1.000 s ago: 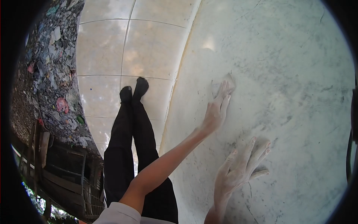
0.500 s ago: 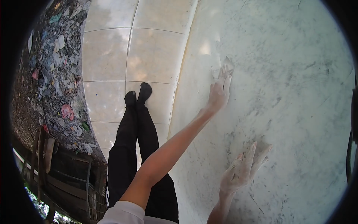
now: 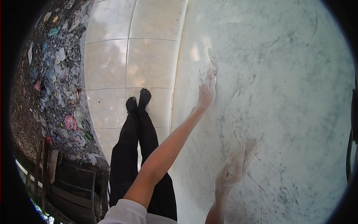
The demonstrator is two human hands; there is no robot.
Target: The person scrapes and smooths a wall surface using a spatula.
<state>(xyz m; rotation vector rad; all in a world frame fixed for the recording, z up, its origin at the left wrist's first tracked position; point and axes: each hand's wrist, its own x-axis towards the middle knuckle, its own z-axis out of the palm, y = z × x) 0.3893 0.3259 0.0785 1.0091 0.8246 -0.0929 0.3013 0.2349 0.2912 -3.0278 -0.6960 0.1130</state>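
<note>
The left hand (image 3: 207, 92) lies on a thin sheet (image 3: 212, 65), near where a pale slab (image 3: 291, 112) meets the floor tiles (image 3: 106, 74), fingers together; I can't tell whether they grip. One corner points forward, long axis hidden. The right hand (image 3: 231, 177) spreads its fingers.

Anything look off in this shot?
Yes. Litter is strewn beside the tiled floor. A thin, crack-like line runs across the pale surface near the right hand; damage or pattern, can't tell. That hand and the left hand look whitened, as if dusty.
</note>
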